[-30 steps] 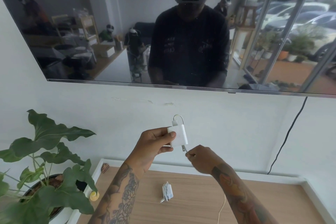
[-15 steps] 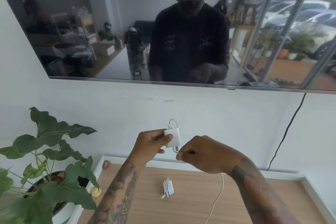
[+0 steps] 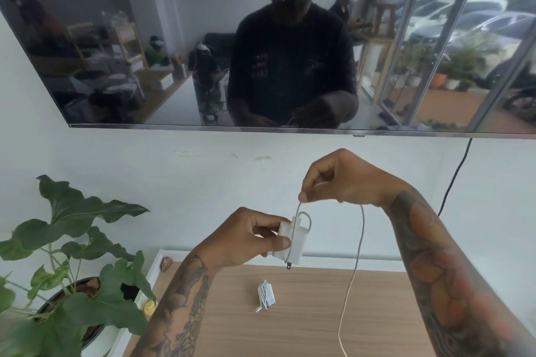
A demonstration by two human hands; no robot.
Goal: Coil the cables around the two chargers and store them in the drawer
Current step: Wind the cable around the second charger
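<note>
My left hand grips a white charger in the air above the wooden cabinet top. Its prongs point down. One turn of its white cable runs up the charger's front to my right hand, which pinches the cable above the charger. From there the cable hangs down in a long loop to the right, past the bottom edge of the view. A second white charger, with its cable wound around it, lies on the wooden top below my hands. No drawer is in view.
A potted plant with large green leaves stands at the left. A wall-mounted dark screen hangs above, with a black cord running down the wall at right. A small yellow object and a shell sit by the cabinet's left edge.
My right hand has risen from below the charger to above it, drawing the cable up over the charger's front. My left hand and the charger have dropped a little.
</note>
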